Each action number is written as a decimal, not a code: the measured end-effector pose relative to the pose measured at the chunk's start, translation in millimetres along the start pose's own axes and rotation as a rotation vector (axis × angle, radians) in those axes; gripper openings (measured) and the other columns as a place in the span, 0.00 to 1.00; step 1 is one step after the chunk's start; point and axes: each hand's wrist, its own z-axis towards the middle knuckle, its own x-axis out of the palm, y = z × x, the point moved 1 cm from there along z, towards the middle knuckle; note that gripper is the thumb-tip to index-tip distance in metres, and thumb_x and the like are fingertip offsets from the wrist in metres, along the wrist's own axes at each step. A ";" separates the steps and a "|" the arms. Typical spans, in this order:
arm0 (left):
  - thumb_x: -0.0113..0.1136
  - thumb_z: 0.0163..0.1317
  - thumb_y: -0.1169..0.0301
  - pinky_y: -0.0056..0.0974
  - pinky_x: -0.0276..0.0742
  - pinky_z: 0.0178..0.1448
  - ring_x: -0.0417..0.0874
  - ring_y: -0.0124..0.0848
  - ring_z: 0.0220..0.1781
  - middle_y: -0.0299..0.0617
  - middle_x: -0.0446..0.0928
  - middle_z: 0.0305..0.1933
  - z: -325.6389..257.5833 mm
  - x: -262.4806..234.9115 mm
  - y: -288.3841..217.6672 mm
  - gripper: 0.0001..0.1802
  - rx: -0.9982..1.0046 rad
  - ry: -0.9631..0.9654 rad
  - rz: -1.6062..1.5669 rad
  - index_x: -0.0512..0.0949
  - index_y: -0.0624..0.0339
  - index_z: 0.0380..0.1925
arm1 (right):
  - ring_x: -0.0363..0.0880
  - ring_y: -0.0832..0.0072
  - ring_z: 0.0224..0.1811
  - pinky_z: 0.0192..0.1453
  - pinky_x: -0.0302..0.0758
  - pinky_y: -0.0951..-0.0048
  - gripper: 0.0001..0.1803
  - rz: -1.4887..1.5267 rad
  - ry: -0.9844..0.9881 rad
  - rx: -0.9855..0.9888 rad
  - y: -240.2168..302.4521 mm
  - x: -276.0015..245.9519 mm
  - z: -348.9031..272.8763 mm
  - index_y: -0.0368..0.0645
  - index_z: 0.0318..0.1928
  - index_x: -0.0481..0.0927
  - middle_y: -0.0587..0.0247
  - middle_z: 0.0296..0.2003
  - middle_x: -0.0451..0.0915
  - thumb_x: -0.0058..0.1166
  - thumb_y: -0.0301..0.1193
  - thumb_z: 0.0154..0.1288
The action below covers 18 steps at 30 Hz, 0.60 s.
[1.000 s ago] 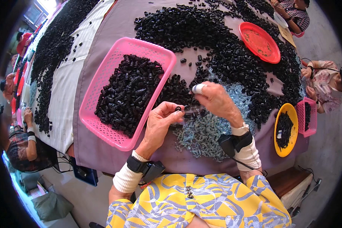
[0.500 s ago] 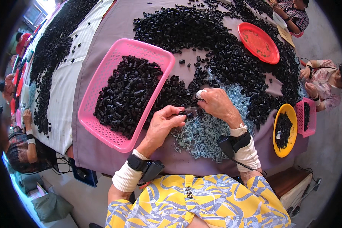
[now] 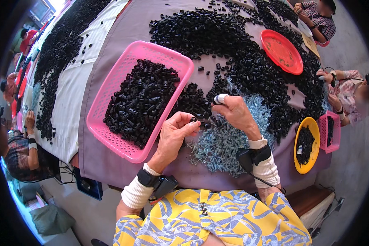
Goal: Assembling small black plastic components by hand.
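Note:
My left hand pinches a small black plastic piece between thumb and fingers, just right of the pink basket. My right hand, one fingertip taped white, holds another small black piece close to it, the two hands nearly touching. Both hover over a heap of small pale blue springs. The pink basket is part filled with black pieces. A large spread of loose black pieces lies beyond my hands.
A red round tray sits far right. A yellow tray and a small pink basket with black pieces stand at the right edge. Other people sit at the right and far left. More black pieces cover the white cloth at left.
My right hand has dropped from its raised position and come in toward my left hand; the two now meet over the springs. The left hand barely shifted.

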 end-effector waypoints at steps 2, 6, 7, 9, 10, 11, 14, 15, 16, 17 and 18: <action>0.59 0.64 0.73 0.31 0.79 0.47 0.82 0.26 0.41 0.40 0.81 0.40 0.3 3.0 -1.4 0.07 0.025 -0.038 -0.044 0.75 0.62 0.41 | 0.74 0.84 0.23 0.29 0.73 0.80 0.04 0.484 -0.016 0.240 8.6 -0.7 -0.9 0.35 0.33 0.80 0.66 0.23 0.79 0.57 0.24 0.61; 0.59 0.64 0.75 0.33 0.80 0.47 0.83 0.28 0.42 0.42 0.81 0.41 4.4 13.4 -10.3 0.09 0.108 -0.045 -0.146 0.73 0.62 0.43 | 0.75 0.86 0.25 0.30 0.73 0.83 0.06 0.778 -0.017 0.212 25.3 1.8 -2.6 0.36 0.38 0.83 0.70 0.26 0.80 0.58 0.24 0.62; 0.59 0.64 0.75 0.33 0.80 0.47 0.83 0.28 0.42 0.42 0.81 0.41 5.2 14.7 -11.9 0.09 0.112 -0.050 -0.146 0.73 0.62 0.43 | 0.75 0.86 0.25 0.30 0.73 0.83 0.06 0.779 -0.012 0.208 30.2 4.6 -1.9 0.36 0.38 0.83 0.70 0.26 0.80 0.58 0.24 0.62; 0.58 0.64 0.76 0.36 0.81 0.47 0.83 0.31 0.41 0.44 0.81 0.42 6.3 18.8 -15.5 0.08 0.139 -0.047 -0.244 0.73 0.63 0.42 | 0.75 0.86 0.25 0.30 0.73 0.83 0.06 0.893 -0.051 0.211 39.8 8.7 -2.0 0.36 0.39 0.83 0.69 0.27 0.81 0.58 0.23 0.62; 0.58 0.64 0.76 0.36 0.81 0.47 0.83 0.31 0.41 0.44 0.81 0.42 7.1 20.9 -17.3 0.08 0.140 -0.048 -0.243 0.73 0.63 0.42 | 0.77 0.85 0.27 0.32 0.76 0.83 0.06 0.930 -0.048 0.211 39.4 11.8 -2.9 0.36 0.40 0.83 0.67 0.28 0.82 0.57 0.23 0.63; 0.58 0.63 0.76 0.35 0.82 0.46 0.84 0.31 0.40 0.44 0.81 0.40 7.9 23.1 -19.1 0.09 0.151 -0.044 -0.280 0.73 0.64 0.42 | 0.77 0.85 0.27 0.32 0.76 0.83 0.06 0.930 -0.047 0.210 42.4 13.8 -3.2 0.36 0.40 0.83 0.67 0.28 0.82 0.57 0.23 0.63; 0.59 0.63 0.76 0.34 0.82 0.45 0.84 0.31 0.38 0.44 0.81 0.38 7.7 23.0 -19.9 0.09 0.169 -0.055 -0.325 0.73 0.65 0.42 | 0.79 0.85 0.31 0.35 0.78 0.82 0.06 0.911 -0.096 0.239 50.0 15.1 -2.9 0.36 0.41 0.82 0.66 0.30 0.82 0.56 0.22 0.64; 0.59 0.63 0.77 0.35 0.82 0.45 0.85 0.32 0.38 0.45 0.81 0.38 7.5 22.1 -19.9 0.09 0.176 -0.070 -0.333 0.73 0.66 0.42 | 0.80 0.84 0.32 0.37 0.79 0.82 0.07 0.858 -0.073 0.219 50.8 14.5 -2.9 0.35 0.41 0.82 0.66 0.31 0.83 0.55 0.22 0.64; 0.59 0.63 0.77 0.35 0.82 0.45 0.85 0.32 0.38 0.45 0.81 0.38 7.0 20.7 -20.2 0.09 0.175 -0.071 -0.333 0.73 0.66 0.42 | 0.80 0.84 0.34 0.38 0.79 0.82 0.07 0.804 -0.050 0.199 51.5 14.0 -3.0 0.35 0.42 0.81 0.65 0.31 0.83 0.55 0.22 0.65; 0.59 0.63 0.77 0.35 0.82 0.45 0.85 0.32 0.38 0.45 0.81 0.38 6.6 19.0 -21.0 0.09 0.173 -0.076 -0.328 0.73 0.66 0.41 | 0.80 0.84 0.34 0.38 0.79 0.82 0.07 0.804 -0.051 0.199 52.0 13.1 -2.9 0.35 0.42 0.81 0.65 0.31 0.83 0.55 0.22 0.65; 0.59 0.62 0.77 0.35 0.82 0.45 0.85 0.32 0.37 0.45 0.81 0.38 6.3 17.6 -21.4 0.09 0.171 -0.080 -0.322 0.73 0.65 0.41 | 0.80 0.84 0.34 0.38 0.79 0.81 0.07 0.783 -0.041 0.174 52.7 12.1 -2.6 0.35 0.43 0.81 0.65 0.32 0.83 0.54 0.22 0.65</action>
